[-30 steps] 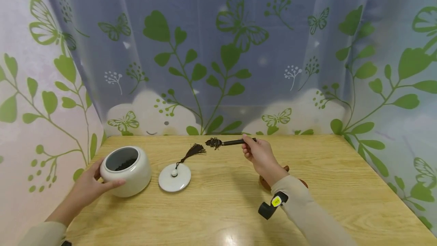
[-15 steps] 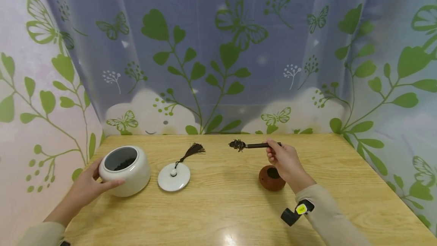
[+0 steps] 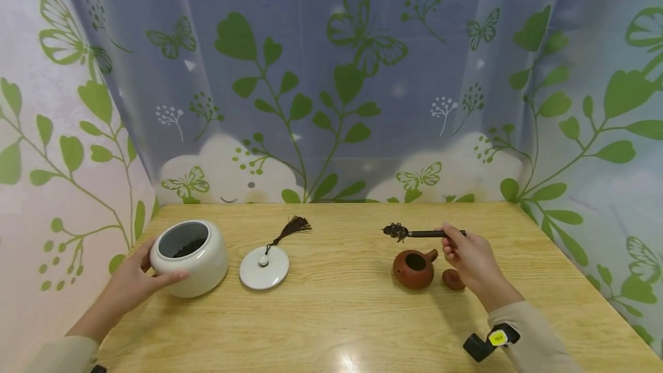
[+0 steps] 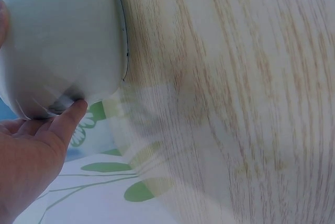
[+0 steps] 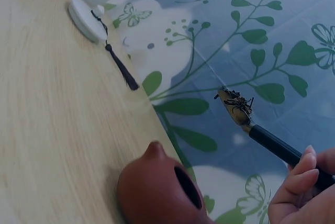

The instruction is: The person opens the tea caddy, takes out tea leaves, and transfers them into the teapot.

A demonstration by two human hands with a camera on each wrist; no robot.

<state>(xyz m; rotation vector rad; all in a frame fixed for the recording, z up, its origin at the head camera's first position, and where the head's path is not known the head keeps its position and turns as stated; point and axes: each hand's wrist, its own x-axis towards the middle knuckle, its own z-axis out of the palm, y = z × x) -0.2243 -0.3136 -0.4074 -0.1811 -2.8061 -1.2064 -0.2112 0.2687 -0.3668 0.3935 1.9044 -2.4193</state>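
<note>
My left hand [image 3: 132, 275] grips the side of a white ceramic tea jar [image 3: 207, 272], thumb in front and fingers behind. Dark tea leaves [image 3: 190, 247] lie inside the jar, whose base is on the table. Level in the air, a tea scoop [image 3: 427, 234] with a black handle is pinched by my right hand [image 3: 473, 261]. Its bowl carries a heap of dry tea leaves [image 5: 238, 103]. Below the scoop stands a small brown clay teapot [image 3: 406, 274], uncovered, its round opening upward. The teapot's lid [image 3: 453, 279] lies to its right, partly behind my right hand.
The jar's white lid [image 3: 254, 278] lies knob-up right of the jar, and its dark tassel [image 3: 295, 226] stretches toward the back. A printed curtain [image 3: 311, 102] rises behind the wooden table [image 3: 321, 315].
My right hand has carried the loaded scoop rightward and slightly nearer, from beside the tassel to above the teapot. Teapot and lid have come into sight from behind the arm. The left hand stays put.
</note>
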